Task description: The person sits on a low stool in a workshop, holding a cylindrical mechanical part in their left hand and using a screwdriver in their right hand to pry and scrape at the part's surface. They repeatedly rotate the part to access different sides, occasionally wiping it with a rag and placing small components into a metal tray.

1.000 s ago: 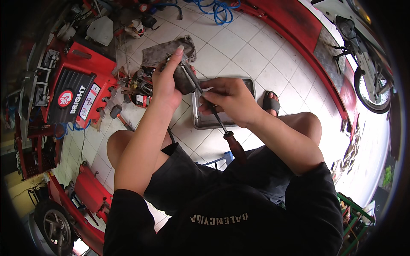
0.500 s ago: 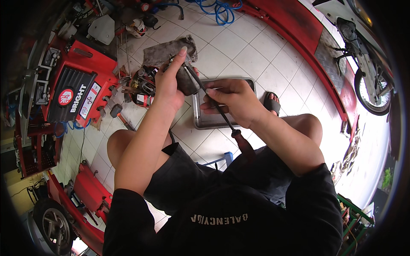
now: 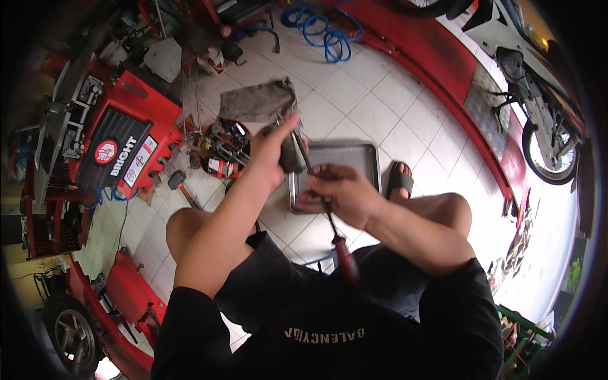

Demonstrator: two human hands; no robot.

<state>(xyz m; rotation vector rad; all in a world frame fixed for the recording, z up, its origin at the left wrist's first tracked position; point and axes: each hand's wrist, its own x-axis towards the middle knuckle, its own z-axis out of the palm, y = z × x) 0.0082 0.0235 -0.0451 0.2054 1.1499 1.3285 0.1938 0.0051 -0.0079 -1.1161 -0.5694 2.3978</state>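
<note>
The part (image 3: 292, 156), a dark, rounded metal piece, is in your left hand (image 3: 271, 152), over the floor (image 3: 361, 101) and in front of your knees. Your left grip closes around its far side, the thumb laid along its upper end, so its lower end shows past your palm toward your right hand (image 3: 347, 195). Your right grip pinches the shaft of the screwdriver (image 3: 345, 259) between thumb and fingers; those fingers are blurred. The shaft runs up beside the part, and whether its tip touches it you cannot tell. The red handle hangs below your right hand, over your lap.

Your hands hide much of the part and a stretch of the shaft, and your right hand also covers some of the tray (image 3: 354, 156) beneath. Beyond your left hand lies a grey cloth (image 3: 253, 102); to its near left stands a round bin (image 3: 223, 149) full of tools. A mallet (image 3: 177, 182) lies further left, near a red machine (image 3: 130, 136). A blue hose (image 3: 329, 39) coils well ahead, and a motorcycle (image 3: 522, 82) stands far right.
</note>
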